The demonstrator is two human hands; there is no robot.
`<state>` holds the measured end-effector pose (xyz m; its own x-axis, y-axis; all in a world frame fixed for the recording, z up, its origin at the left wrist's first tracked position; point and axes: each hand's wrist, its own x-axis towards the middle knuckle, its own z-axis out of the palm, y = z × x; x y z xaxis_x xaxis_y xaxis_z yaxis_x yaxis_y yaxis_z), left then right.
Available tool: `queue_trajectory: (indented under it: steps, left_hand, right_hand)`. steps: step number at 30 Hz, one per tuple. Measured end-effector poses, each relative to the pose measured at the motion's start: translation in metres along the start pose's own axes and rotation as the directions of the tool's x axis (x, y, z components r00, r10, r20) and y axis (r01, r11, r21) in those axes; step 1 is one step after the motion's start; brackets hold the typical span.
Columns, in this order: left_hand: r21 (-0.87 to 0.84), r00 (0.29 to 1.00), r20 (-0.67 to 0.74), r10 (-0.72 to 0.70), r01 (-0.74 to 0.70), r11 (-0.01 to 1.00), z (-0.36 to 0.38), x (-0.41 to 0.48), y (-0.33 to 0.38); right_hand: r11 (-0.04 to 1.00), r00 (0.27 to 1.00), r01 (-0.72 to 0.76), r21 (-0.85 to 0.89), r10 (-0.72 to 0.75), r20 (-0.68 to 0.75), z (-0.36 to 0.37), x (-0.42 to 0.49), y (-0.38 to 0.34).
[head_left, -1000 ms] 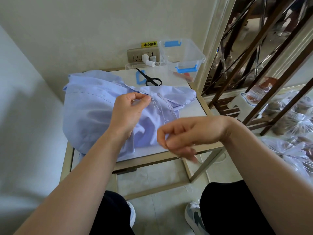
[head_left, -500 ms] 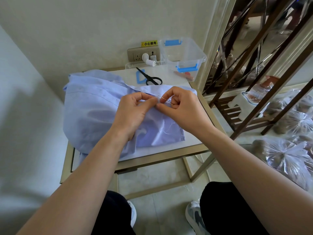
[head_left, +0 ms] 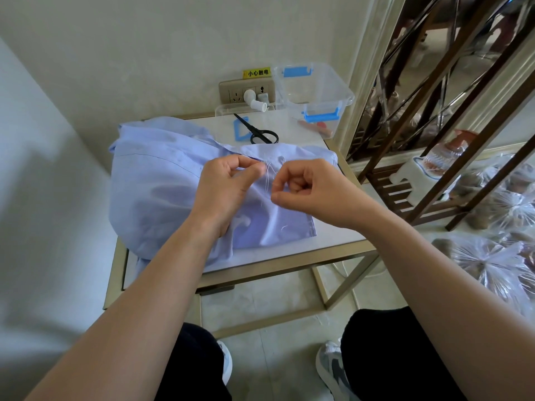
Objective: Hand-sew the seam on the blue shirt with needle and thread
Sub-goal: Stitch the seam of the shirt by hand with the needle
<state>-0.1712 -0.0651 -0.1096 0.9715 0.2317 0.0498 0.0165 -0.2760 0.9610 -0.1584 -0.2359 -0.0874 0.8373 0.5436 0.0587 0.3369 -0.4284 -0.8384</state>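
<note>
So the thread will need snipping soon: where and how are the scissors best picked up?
Grip the scissors by their black handle loops, the end nearest the person, just beyond the shirt. They lie flat with blades pointing away toward the wall socket, so probably come from above and the near side, over the shirt, fingers into the loops.

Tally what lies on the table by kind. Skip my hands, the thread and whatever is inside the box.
blue shirt: 1
black scissors: 1
clear box: 1
clear lid: 1
Total: 4
</note>
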Motion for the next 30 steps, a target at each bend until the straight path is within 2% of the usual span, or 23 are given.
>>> queue_trajectory:
  steps: [3, 6, 12, 18, 21, 23, 24, 25, 26, 27, 28, 29, 30]
  left_hand:
    - [-0.010, 1.000, -0.013, -0.015, 0.015, 1.000, 0.001, 0.000, 0.000]
    - [-0.047, 0.999, 0.006, -0.036, 0.036, 0.998, 0.002, -0.001, 0.001]
    - [-0.075, 0.998, 0.061, -0.025, 0.030, 0.997, 0.004, -0.001, 0.002]
    - [-0.089, 0.998, 0.046, -0.036, 0.040, 0.995, 0.003, -0.001, 0.003]
    - [-0.064, 0.998, 0.000, -0.055, 0.055, 0.996, 0.003, 0.001, 0.002]
    - [-0.073, 0.996, -0.047, -0.072, 0.068, 0.995, 0.001, 0.003, 0.000]
    - [-0.076, 0.995, -0.066, -0.074, 0.069, 0.995, 0.001, 0.003, -0.001]
    - [-0.073, 0.994, -0.077, -0.076, 0.071, 0.995, 0.001, 0.004, -0.001]
    - [-0.066, 0.994, -0.080, -0.080, 0.075, 0.995, 0.002, 0.004, -0.001]
    - [-0.059, 0.994, -0.075, -0.084, 0.080, 0.995, 0.002, 0.003, -0.001]
    - [-0.053, 0.994, -0.069, -0.084, 0.080, 0.995, 0.003, 0.003, -0.001]
    - [-0.050, 0.995, -0.064, -0.079, 0.076, 0.996, 0.003, 0.003, -0.001]
    - [-0.051, 0.996, -0.062, -0.071, 0.068, 0.996, 0.003, 0.003, -0.001]
  right_hand:
    - [0.998, 0.980, 0.027, 0.058, -0.015, -0.198, 0.002, 0.004, 0.003]
    - [0.998, 0.954, 0.054, 0.018, -0.047, -0.295, 0.008, 0.005, 0.005]
    - [0.996, 0.929, 0.031, -0.084, -0.060, -0.364, 0.015, 0.014, 0.016]
    - [0.997, 0.939, 0.019, -0.081, -0.046, -0.341, 0.008, 0.012, 0.011]
    - [0.994, 0.962, 0.078, -0.080, -0.096, -0.254, 0.005, 0.005, 0.004]
    - [0.993, 0.991, 0.112, -0.045, -0.115, -0.071, 0.002, -0.001, -0.001]
    - [0.994, 0.991, 0.104, -0.031, -0.101, 0.085, -0.001, -0.004, -0.002]
    - [0.996, 0.960, 0.077, -0.048, -0.061, 0.273, -0.003, -0.008, -0.004]
    - [0.994, 0.894, 0.049, -0.093, -0.002, 0.448, -0.005, -0.010, -0.004]
    - [0.988, 0.827, 0.034, -0.147, 0.055, 0.559, -0.006, -0.012, -0.004]
    - [0.981, 0.804, 0.032, -0.191, 0.088, 0.588, -0.005, -0.012, -0.002]
    - [0.977, 0.837, 0.025, -0.213, 0.096, 0.538, -0.004, -0.010, 0.000]
    - [0.978, 0.902, 0.007, -0.209, 0.084, 0.424, -0.002, -0.008, 0.001]
